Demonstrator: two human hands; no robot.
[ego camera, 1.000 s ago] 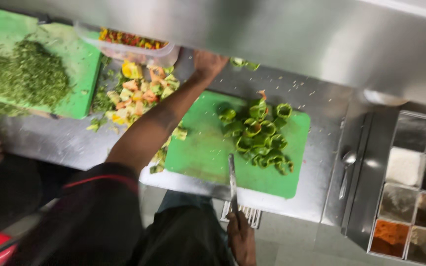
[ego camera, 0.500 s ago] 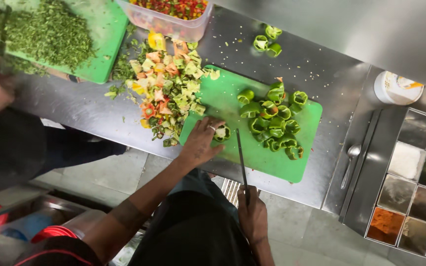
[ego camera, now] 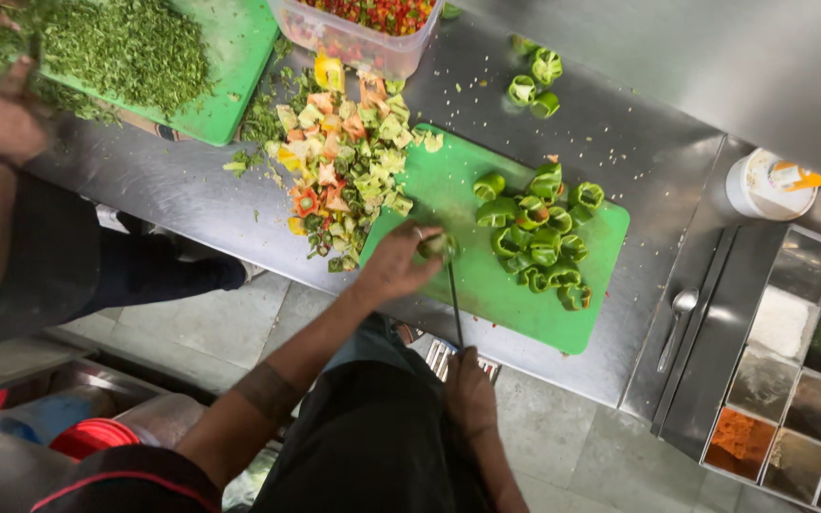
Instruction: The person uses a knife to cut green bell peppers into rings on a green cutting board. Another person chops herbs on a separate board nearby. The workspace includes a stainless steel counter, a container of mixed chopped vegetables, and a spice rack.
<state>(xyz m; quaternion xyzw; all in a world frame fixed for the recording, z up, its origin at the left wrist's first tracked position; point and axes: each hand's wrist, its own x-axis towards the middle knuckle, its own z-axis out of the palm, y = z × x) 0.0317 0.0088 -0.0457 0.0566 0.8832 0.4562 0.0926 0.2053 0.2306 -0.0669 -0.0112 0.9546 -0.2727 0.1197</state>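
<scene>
Steel counter (ego camera: pixel 192 204): a pepper (ego camera: pixel 436 246) is now pinched on the green board (ego camera: pixel 486 285) by the left hand (ego camera: pixel 393 264); the knife (ego camera: pixel 454 302) is gripped by the right hand (ego camera: pixel 468 391).

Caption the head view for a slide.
Left hand steadies a green pepper piece on the green cutting board; right hand holds a knife.

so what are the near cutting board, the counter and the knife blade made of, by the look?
Near cutting board: likely plastic, a uniform matte green slab. Counter: looks like stainless steel, grey and brushed with soft reflections. Knife blade: probably steel; it is thin and dark, seen edge-on, so its finish is unclear.
</scene>
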